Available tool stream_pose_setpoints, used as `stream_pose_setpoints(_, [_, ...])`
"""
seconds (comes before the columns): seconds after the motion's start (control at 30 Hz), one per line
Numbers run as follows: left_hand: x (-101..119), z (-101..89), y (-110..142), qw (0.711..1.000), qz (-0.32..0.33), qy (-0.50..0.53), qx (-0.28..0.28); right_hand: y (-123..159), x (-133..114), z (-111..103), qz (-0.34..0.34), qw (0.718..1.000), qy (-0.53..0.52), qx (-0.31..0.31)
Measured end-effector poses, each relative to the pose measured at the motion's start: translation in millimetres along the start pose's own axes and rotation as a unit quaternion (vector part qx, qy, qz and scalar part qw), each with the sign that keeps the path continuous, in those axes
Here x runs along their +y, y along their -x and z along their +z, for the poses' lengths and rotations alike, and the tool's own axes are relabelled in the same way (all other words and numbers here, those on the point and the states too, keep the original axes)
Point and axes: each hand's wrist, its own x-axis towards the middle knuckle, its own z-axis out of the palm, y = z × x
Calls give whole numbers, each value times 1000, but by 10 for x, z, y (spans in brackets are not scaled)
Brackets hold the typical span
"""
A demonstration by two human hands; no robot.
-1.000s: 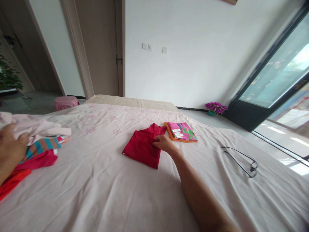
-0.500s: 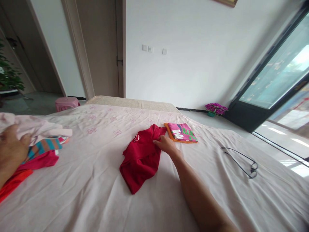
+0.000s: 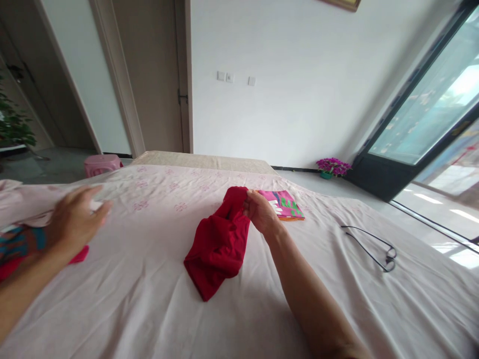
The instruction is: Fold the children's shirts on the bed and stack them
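The right hand [image 3: 260,212] pinches a dark red garment [image 3: 220,239] mid-bed; the left [image 3: 77,214], fingers spread, looks empty. White and green lettering (partly hidden) marks the folded pink cloth [image 3: 286,203].

There is one red garment [image 3: 220,239]. To its right are two folded cloths, one pink [image 3: 286,203] and one orange [image 3: 292,219], and farther right one pair of glasses [image 3: 389,259]. To its left is one pile of clothes [image 3: 22,199], its pieces too blurred and covered to count. Beyond the garment are three wall plates [image 3: 252,81], two brown doors [image 3: 153,75], one pink stool [image 3: 102,162], one pot of purple flowers [image 3: 333,167], one leafy plant [image 3: 14,122], one dark-framed glass door [image 3: 391,174] and part of one picture frame [image 3: 348,4].
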Motion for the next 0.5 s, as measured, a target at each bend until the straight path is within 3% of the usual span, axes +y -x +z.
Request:
stream_pose_setpoints(0.03, [300, 29, 42, 994, 11, 102, -42, 51, -30, 81, -5, 1000, -20, -17])
stream_pose_setpoints(0.1, [922, 89, 181, 944, 36, 289, -154, 174, -84, 248, -18, 998, -40, -44])
stream_pose_setpoints(0.2, [1717, 166, 453, 898, 83, 348, -255, 371, -169, 452, -36, 996, -27, -77])
stream_pose_setpoints(0.27, [2057, 211, 591, 889, 116, 331, -296, 463, -220, 519, -50, 994, -3, -93])
stream_pose_setpoints(0.37, [2260, 251, 584, 887, 139, 323, -299, 481, -258, 501, -118, 989, 66, -63])
stream_pose_setpoints(0.5, [2103, 121, 42, 878, 52, 428, -209, 309, -244, 302, -210, 953, 215, 38])
